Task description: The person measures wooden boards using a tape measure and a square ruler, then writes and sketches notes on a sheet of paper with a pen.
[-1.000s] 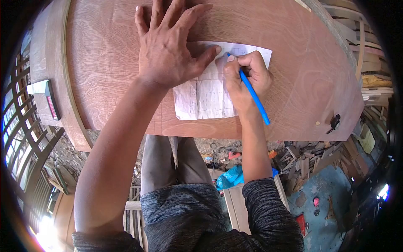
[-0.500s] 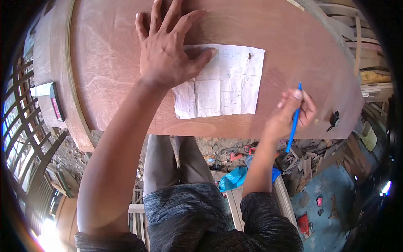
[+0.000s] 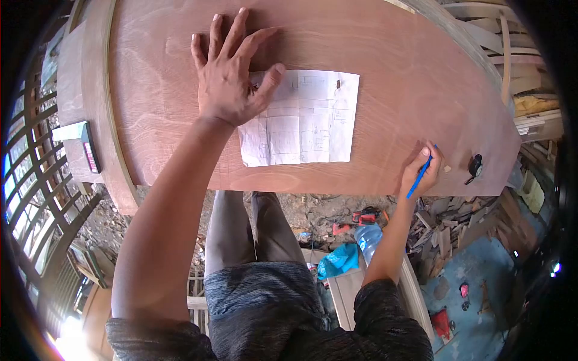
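My left hand rests with fingers spread on the reddish plywood sheet, its thumb and palm edge over the upper left corner of a creased paper. Drawn lines and boxes cover that paper, and a small dark hole or mark shows near its upper right corner. Over the right part of the sheet, my right hand is closed around a blue pencil or pen, which slants up to the right. A black object, perhaps a tape measure, lies to the right of this hand.
A wooden strip runs along the sheet's left part, with a red-and-black box beyond it. Below the front edge are a plastic bottle, a turquoise bag and a red power tool. Wood scraps lie at the right.
My right hand has come down closer to the sheet with the blue pencil or pen, nearer the black object. My left thumb has drawn back toward the paper's left side.
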The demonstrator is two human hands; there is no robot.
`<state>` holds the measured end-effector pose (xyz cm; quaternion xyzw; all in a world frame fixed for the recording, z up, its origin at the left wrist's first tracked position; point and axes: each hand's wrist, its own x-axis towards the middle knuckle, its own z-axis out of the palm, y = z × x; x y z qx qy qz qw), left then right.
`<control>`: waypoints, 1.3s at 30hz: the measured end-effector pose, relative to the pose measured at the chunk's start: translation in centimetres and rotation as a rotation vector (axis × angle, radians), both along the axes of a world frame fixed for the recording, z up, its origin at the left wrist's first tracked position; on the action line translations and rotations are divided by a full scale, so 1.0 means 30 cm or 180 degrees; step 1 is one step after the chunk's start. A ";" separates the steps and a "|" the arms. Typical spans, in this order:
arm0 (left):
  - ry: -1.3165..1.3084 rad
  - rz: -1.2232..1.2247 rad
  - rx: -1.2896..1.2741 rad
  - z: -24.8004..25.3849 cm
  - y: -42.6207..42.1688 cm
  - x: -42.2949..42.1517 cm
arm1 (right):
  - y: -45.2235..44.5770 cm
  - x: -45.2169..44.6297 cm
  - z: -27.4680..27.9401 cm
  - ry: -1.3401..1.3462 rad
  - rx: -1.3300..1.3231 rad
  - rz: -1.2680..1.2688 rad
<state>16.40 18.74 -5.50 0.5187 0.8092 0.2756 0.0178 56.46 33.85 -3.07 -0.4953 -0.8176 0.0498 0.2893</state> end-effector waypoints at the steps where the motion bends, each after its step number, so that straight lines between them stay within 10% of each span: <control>1: -0.0001 0.0023 -0.0009 -0.002 0.002 -0.001 | 0.001 -0.005 -0.005 -0.0008 -0.0002 -0.0020; 39: -0.0063 0.0313 -0.0219 0.000 0.027 0.007 | 0.020 0.003 -0.016 0.0190 -0.0175 -0.0212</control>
